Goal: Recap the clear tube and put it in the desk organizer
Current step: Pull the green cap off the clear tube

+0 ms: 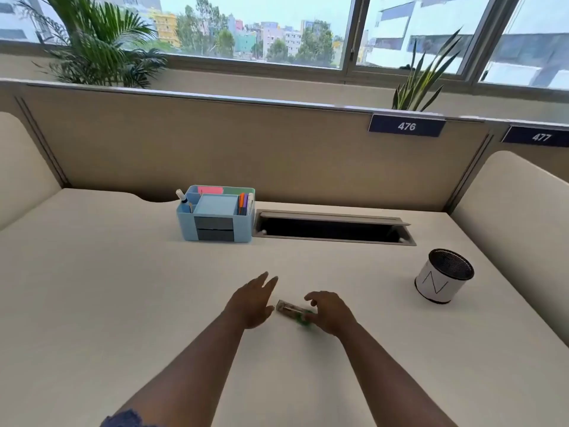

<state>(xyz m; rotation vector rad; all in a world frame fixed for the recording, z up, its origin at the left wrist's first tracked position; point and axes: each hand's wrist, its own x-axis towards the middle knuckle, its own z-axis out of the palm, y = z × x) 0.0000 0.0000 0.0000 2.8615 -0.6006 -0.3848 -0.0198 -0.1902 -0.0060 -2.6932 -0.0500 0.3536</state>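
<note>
Clear tube: on bench, well short of desk organizer, between left hand and right hand; both grips released; likely light, stiff, slick; grasp mid-barrel

Two bare forearms reached in from the bottom edge, wearing no watch, ring or bracelet. The left hand and right hand were ungloved, with short nails so far as could be told. Below the left elbow, far nearer the viewer than the desk organizer, showed a scrap of dark blue sleeve with a scalloped, lace-like edge.
</note>
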